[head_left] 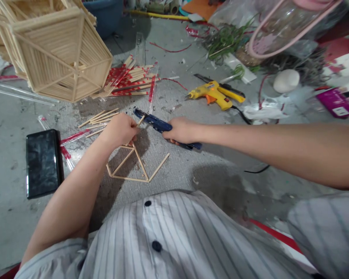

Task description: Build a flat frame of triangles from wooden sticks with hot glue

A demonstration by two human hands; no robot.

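Observation:
My left hand (pixel 121 131) is closed on a thin wooden stick (pixel 140 121), pinched near the fingertips. In my right hand (pixel 178 130) are dark blue cutting pliers (pixel 157 123), their jaws at the upper end of that stick. Whether the blades press on it I cannot tell. Just below my left hand lies a flat frame of wooden sticks (pixel 130 178) joined in triangles, with one stick (pixel 159 166) slanting up at its right. Part of the frame is hidden under my left hand and forearm. Several loose sticks (pixel 100 117) lie beyond my left wrist.
A large wooden-stick lantern shape (pixel 75 58) stands at the far left, next to red-wrapped stick bundles (pixel 130 79). A black phone (pixel 43 162) lies at the left. A yellow glue gun (pixel 212 93), a cutter knife (pixel 231 93) and a pink-handled clear container (pixel 287 27) are at the right.

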